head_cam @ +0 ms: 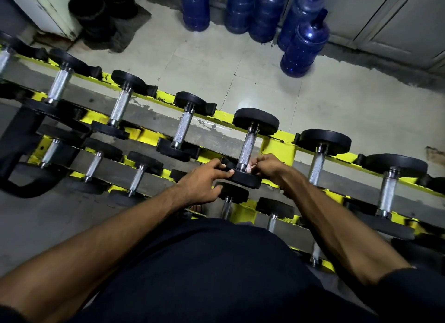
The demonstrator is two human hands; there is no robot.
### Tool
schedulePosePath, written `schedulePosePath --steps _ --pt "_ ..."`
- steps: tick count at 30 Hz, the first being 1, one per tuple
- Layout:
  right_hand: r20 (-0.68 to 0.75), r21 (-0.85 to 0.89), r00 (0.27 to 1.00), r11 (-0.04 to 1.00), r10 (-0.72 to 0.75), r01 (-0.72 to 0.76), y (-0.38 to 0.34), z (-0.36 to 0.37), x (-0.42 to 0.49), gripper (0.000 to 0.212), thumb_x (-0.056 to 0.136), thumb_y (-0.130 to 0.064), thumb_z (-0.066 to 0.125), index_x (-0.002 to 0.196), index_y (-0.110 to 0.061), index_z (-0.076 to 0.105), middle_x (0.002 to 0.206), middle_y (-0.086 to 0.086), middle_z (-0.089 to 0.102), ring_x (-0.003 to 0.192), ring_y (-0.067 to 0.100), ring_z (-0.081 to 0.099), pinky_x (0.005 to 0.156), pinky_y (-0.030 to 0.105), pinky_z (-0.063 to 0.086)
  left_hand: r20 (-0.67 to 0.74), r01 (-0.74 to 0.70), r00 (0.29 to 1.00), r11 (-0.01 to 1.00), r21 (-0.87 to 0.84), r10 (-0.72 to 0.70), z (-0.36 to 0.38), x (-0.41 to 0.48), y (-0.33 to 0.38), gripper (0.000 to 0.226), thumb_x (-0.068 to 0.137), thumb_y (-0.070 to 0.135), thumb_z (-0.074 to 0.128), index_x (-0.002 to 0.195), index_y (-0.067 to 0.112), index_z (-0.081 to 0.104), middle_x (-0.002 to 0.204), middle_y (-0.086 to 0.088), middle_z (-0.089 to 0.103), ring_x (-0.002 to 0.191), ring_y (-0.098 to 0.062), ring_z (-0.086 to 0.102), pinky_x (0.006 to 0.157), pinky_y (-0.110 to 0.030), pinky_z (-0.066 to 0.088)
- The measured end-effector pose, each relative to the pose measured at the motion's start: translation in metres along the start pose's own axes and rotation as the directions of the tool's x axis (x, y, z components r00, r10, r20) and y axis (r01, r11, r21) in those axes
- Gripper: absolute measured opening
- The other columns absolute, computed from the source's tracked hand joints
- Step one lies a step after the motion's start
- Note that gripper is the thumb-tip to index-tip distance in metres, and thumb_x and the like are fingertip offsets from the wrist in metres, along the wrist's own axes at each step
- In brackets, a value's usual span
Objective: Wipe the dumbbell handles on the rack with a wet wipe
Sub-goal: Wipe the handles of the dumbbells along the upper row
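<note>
Pale wipe [251, 168] pinched in R hand [268, 169] at handle [246, 148] base; L hand [204, 180] grips plate [245, 178].

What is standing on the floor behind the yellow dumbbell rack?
Several blue water jugs and, at the left, black buckets. The floor directly under the rack is partly hidden by the dumbbells and rails.

The left hand [204, 182] holds the near plate of the middle dumbbell [255, 121] on the yellow rack [277, 147]. At the near end of that dumbbell's handle [247, 146], the right hand [267, 169] pinches a pale wipe [252, 169]. Blue jugs [305, 47] stand well beyond the dumbbell.
</note>
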State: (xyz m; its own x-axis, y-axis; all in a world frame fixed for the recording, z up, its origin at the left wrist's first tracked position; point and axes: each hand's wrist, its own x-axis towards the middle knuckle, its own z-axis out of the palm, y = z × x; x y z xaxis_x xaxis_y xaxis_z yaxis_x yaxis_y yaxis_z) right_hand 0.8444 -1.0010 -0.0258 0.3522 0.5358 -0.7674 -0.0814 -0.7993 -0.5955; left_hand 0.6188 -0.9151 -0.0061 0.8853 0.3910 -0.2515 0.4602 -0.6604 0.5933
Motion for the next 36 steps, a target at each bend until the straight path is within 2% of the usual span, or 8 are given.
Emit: schedulePosePath --steps 5,9,13,18,22,30,34,36 --pt "0.057 0.173 0.998 0.985 -0.036 0.026 0.003 -0.014 -0.018 0.020 0.081 0.013 0.067 0.098 0.003 0.072 0.086 0.011 0.072 0.075 0.016 0.065 0.069 0.028 0.052 -0.038 0.038 0.999 0.999 -0.005 -0.038 0.001 -0.001 0.006 0.049 0.090 0.026 0.062 0.138 0.030 0.058 0.126 0.010 0.048 0.091 -0.001 0.051 0.079 -0.027 0.053" --pt "0.028 0.356 0.995 0.931 -0.095 0.079 0.006 -0.014 -0.033 0.034 0.086 0.018 0.053 0.101 -0.006 0.071 0.090 0.008 0.068 0.079 0.018 0.060 0.070 0.031 0.047 -0.134 0.102 0.986 0.995 -0.002 -0.101 0.002 0.001 0.020 0.039 0.090 0.030 0.063 0.129 0.030 0.064 0.115 0.010 0.055 0.087 -0.002 0.052 0.072 -0.023 0.044" --pt "0.046 0.428 0.994 0.901 -0.103 0.073 0.022 -0.018 -0.049 0.043 0.087 0.017 0.048 0.100 -0.014 0.075 0.101 0.011 0.068 0.077 0.019 0.057 0.063 0.027 0.052 -0.231 0.071 0.970 0.997 -0.009 -0.071 0.008 0.008 0.043 0.036 0.088 0.028 0.066 0.123 0.019 0.066 0.105 0.004 0.059 0.097 -0.012 0.058 0.083 -0.035 0.054" --pt "0.046 0.579 0.996 0.815 -0.083 0.041 0.041 -0.028 -0.072 0.024 0.089 0.010 0.056 0.102 -0.005 0.070 0.094 0.009 0.071 0.073 0.018 0.066 0.065 0.025 0.058 -0.280 0.029 0.959 0.998 -0.050 -0.042 0.029 0.016 0.078 0.050 0.086 0.028 0.070 0.133 0.016 0.059 0.113 -0.003 0.063 0.107 -0.020 0.052 0.092 -0.039 0.048" --pt "0.076 0.703 0.996 0.711 -0.051 -0.017 0.055 -0.036 -0.088 0.028 0.089 0.009 0.061 0.116 0.003 0.063 0.092 0.013 0.072 0.072 0.021 0.072 0.065 0.027 0.061 -0.265 0.010 0.964 0.998 -0.061 -0.026 0.036 0.020 0.100 0.053 0.085 0.037 0.074 0.133 0.018 0.062 0.119 -0.002 0.068 0.111 -0.020 0.056 0.095 -0.039 0.048" --pt "0.036 0.701 0.992 0.710 -0.121 0.061 0.069 -0.026 -0.124 0.018 0.088 0.007 0.063 0.102 -0.003 0.065 0.097 0.014 0.072 0.078 0.024 0.071 0.068 0.028 0.062 -0.206 0.100 0.965 0.957 -0.273 -0.160 0.043 0.008 0.112 0.030 0.079 0.040 0.080 0.106 0.028 0.075 0.103 0.012 0.075 0.089 0.000 0.067 0.079 -0.033 0.059" --pt "-0.064 0.648 0.982 0.741 -0.179 0.178 0.073 -0.009 -0.138 0.018 0.087 0.008 0.064 0.097 -0.005 0.069 0.095 0.012 0.072 0.079 0.025 0.070 0.069 0.030 0.060 -0.199 0.100 0.967 0.954 -0.283 -0.160 0.041 -0.007 0.113 0.023 0.081 0.039 0.080 0.100 0.026 0.078 0.091 0.013 0.074 0.073 0.007 0.061 0.059 -0.019 0.046" --pt "-0.104 0.631 0.976 0.746 -0.193 0.215 0.076 -0.001 -0.143 0.018 0.086 0.008 0.065 0.096 -0.006 0.071 0.094 0.011 0.072 0.077 0.023 0.071 0.067 0.030 0.060 -0.190 0.105 0.967 0.947 -0.304 -0.168 0.040 -0.014 0.111 0.022 0.080 0.039 0.080 0.097 0.025 0.078 0.088 0.013 0.075 0.073 0.004 0.063 0.060 -0.021 0.049"
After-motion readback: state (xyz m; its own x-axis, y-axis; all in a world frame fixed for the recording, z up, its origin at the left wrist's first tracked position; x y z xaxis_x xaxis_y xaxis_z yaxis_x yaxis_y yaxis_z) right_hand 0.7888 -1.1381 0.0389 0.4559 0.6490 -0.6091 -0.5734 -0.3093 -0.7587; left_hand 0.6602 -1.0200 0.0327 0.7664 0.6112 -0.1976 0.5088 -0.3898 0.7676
